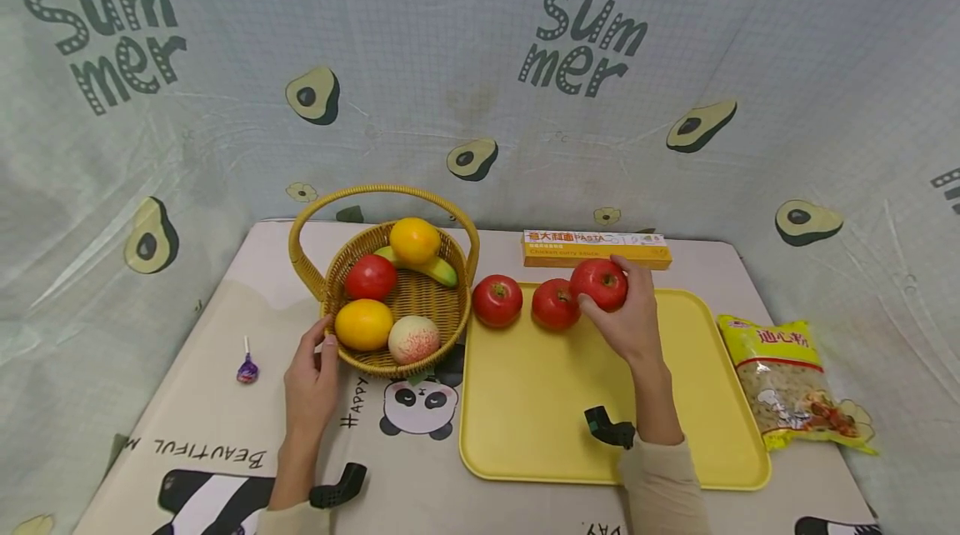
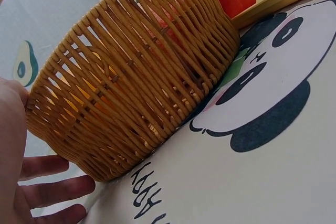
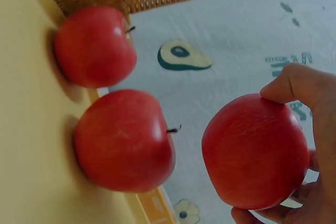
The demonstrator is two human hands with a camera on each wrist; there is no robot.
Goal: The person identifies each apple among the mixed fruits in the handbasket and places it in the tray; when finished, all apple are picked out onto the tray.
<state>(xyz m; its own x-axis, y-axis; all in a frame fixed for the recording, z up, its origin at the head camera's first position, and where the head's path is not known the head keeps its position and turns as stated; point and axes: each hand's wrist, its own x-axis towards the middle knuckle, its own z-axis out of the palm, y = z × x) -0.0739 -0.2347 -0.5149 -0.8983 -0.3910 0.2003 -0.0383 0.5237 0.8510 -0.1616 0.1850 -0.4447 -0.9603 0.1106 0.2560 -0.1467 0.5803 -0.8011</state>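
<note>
Right grip (image 1: 628,320) pinches the held apple (image 1: 597,284) above the far edge of the tray (image 1: 540,410); left grip (image 1: 311,381) touches the basket (image 1: 414,295) left of the tray, can't tell if pinching. I'd guess light, stiff, slick skin: hold round the widest part. Right wrist view shows a gap to the neighbour apple (image 3: 125,141); head view overlaps them.

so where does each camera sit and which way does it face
Head: on the head, facing forward and down at the basket and yellow tray; left hand, right hand and sleeves show.
Left wrist: on that wrist, facing the basket's outer wall; left hand shows at the left edge.
Right wrist: on that wrist, facing two apples at the tray's edge and the held apple; the right hand gripping it shows.
Shared: head and right wrist both show all three apples.
</note>
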